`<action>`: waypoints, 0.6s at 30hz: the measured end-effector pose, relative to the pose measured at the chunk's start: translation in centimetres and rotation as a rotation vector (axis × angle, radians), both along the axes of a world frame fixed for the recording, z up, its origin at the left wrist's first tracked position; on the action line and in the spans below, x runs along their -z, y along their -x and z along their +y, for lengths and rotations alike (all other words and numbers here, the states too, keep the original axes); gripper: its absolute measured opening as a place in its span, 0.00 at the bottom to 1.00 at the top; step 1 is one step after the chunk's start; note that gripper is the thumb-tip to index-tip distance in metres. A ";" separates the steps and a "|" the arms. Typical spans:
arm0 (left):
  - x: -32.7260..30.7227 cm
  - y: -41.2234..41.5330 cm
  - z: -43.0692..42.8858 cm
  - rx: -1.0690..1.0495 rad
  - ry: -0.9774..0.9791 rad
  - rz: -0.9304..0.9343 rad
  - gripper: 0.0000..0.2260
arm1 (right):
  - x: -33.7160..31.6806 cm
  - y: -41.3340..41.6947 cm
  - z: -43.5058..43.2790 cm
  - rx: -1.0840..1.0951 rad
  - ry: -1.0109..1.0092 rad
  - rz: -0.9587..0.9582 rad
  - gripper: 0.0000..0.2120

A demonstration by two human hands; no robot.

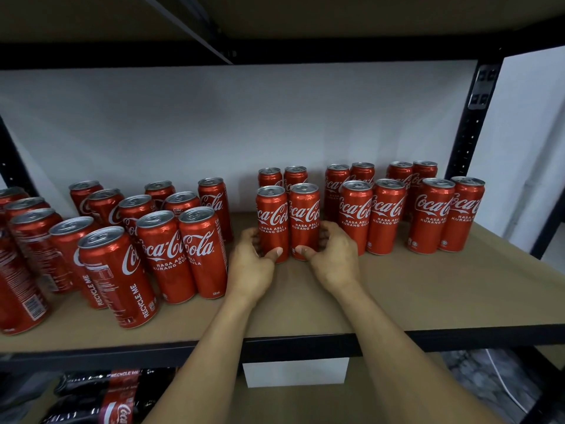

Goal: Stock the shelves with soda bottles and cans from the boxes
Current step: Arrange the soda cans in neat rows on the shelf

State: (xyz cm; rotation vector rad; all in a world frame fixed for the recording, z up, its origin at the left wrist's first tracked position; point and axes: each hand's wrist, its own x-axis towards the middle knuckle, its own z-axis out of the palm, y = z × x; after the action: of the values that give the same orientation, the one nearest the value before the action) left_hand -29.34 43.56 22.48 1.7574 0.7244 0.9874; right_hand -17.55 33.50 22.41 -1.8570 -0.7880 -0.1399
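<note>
We see a plain white wall point(214, 123) behind a black metal rack point(475, 117), with a brown shelf board point(428, 286) and a darker upper board point(336, 16) above it.

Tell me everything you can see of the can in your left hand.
The can is tall, slim and red, shiny metal by its look, with a silver lid and pull tab. A white Coca-Cola script faces forward above "RASA ASLI KURANG GULA". It stands upright on the brown shelf board, mid-shelf. The left hand curls round its lower part, thumb across the front. Its right side meets a matching can.
</note>
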 end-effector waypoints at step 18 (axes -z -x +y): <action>0.2 0.0 0.3 0.023 0.026 0.043 0.29 | -0.4 0.4 -0.8 -0.035 -0.003 0.031 0.31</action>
State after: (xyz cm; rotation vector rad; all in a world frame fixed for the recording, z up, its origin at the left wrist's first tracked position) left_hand -29.31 43.88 22.31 1.7654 0.7397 0.9231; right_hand -17.97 32.73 22.86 -1.8374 -0.7974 -0.0900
